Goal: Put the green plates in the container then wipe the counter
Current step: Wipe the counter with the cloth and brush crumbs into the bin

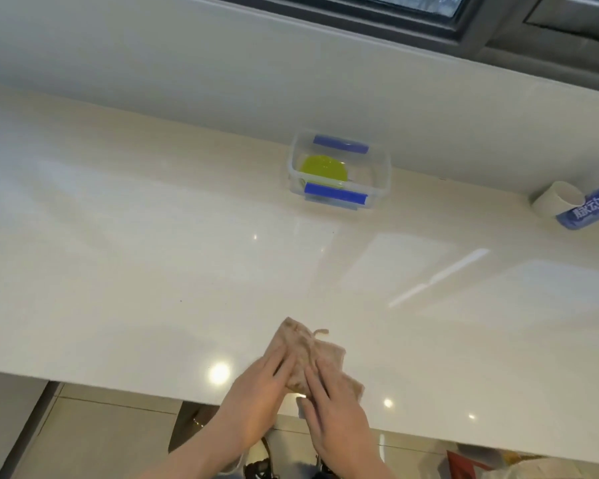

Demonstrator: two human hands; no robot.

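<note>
Glossy cream stone desk [125, 236], wide and bare along its left stretch, ceiling lights glinting off the surface.

Near front edge, centre: left hand [256, 399] flat, fingers spread, palm down on a crumpled beige-brown cloth [308, 354]. Right hand [336, 416] just beside it, also flat and fingers extended, pressing the same cloth. Neither hand curled around anything; both rest on top of the rag.

Further back, against the pale wall: clear rectangular plastic container [377, 167] with blue clip latches, lid off. Round lime-green plates [322, 169] lie inside, toward its left end. Open desk between cloth and container, nothing in the way.

Right of centre: a pale streak on the surface, cannot tell whether object or reflection.

Far right by the wall: white roll of tape [550, 198] touching a blue-labelled plastic bottle [588, 209] lying on its side, well apart from the container.
</note>
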